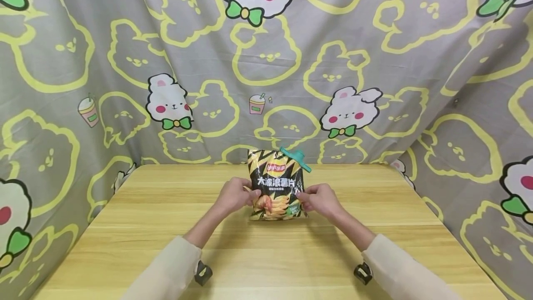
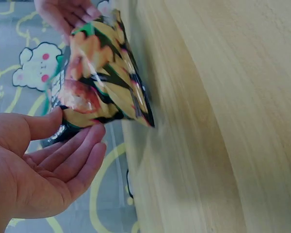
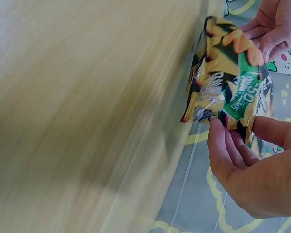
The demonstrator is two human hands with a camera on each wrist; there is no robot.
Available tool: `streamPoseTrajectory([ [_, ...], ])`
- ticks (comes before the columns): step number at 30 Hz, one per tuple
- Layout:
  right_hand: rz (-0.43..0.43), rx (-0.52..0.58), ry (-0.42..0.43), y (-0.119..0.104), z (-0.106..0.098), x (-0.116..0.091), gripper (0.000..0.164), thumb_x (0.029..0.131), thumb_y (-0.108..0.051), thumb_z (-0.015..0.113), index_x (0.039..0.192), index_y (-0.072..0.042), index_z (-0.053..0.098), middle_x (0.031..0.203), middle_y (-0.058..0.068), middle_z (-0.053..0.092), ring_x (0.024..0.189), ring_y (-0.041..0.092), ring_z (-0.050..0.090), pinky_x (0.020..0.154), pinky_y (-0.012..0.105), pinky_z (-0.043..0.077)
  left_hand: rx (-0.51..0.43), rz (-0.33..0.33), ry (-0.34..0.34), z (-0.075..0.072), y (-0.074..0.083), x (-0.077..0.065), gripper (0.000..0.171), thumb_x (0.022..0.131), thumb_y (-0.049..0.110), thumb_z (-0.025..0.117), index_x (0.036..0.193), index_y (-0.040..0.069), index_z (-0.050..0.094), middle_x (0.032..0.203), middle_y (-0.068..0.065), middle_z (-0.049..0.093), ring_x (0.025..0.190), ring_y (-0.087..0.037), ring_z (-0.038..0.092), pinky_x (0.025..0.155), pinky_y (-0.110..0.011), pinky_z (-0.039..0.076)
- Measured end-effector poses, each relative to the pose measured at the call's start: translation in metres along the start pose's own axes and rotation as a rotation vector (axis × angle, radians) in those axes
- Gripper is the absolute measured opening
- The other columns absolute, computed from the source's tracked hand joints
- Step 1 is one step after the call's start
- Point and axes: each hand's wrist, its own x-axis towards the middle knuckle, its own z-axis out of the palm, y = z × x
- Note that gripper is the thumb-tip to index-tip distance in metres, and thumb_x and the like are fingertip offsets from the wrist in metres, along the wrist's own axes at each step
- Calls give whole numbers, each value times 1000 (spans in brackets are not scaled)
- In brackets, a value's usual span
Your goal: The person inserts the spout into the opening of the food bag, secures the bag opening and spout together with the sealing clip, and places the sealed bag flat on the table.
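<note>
A black-and-yellow chip bag (image 1: 275,184) stands upright on the wooden table (image 1: 266,258), with a teal clip (image 1: 296,159) on its top right corner. My left hand (image 1: 253,196) pinches the bag's left edge. In the left wrist view the thumb and fingers of that hand (image 2: 80,127) close lightly on the edge of the bag (image 2: 104,82). My right hand (image 1: 302,200) pinches the right edge. The right wrist view shows that hand (image 3: 233,128) with its thumb on the front of the bag (image 3: 225,82) and its fingers behind.
A grey cloth (image 1: 266,59) printed with yellow bear outlines and white rabbits hangs behind and on both sides of the table. Bare wood lies left, right and in front of the bag. A small black wrist camera (image 1: 203,272) shows under each sleeve.
</note>
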Motion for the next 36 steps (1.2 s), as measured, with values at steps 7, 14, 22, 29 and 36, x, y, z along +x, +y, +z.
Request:
streamPoseTrajectory([
  [7, -2, -47, -63, 1, -2, -4, 25, 94, -17, 70, 79, 3, 68, 74, 14, 70, 68, 22, 69, 71, 40, 61, 15, 6, -26, 2, -1, -4, 21, 93, 22, 74, 80, 6, 73, 68, -13, 72, 71, -35, 74, 54, -26, 44],
  [14, 5, -69, -120, 1, -3, -3, 27, 96, -19, 67, 79, 2, 66, 73, 11, 67, 64, 18, 65, 67, 39, 61, 37, -17, -68, 3, -5, -6, 26, 96, 25, 71, 79, 5, 73, 71, -11, 73, 69, -31, 74, 56, -29, 50],
  [22, 14, -70, -155, 7, -1, -2, 27, 101, -18, 60, 86, 4, 67, 74, 11, 66, 66, 17, 62, 66, 37, 59, -5, -27, -88, 4, -9, -6, 25, 98, 23, 68, 94, -1, 75, 75, -8, 74, 71, -29, 75, 72, -41, 60],
  [29, -1, -70, -174, 8, -5, -5, 26, 101, -16, 58, 100, 9, 69, 80, 15, 68, 69, 17, 62, 68, 35, 58, -2, -32, -101, -1, -13, -7, 22, 98, 21, 67, 96, 0, 75, 79, -11, 74, 74, -28, 74, 72, -39, 60],
  [36, -88, -251, -35, 10, -20, -7, 23, 101, -15, 57, 106, 5, 68, 86, 16, 69, 67, 18, 61, 61, 33, 53, 168, 18, -11, -17, -19, -7, 24, 97, 24, 68, 105, 1, 74, 87, -11, 76, 77, -24, 73, 65, -32, 56],
])
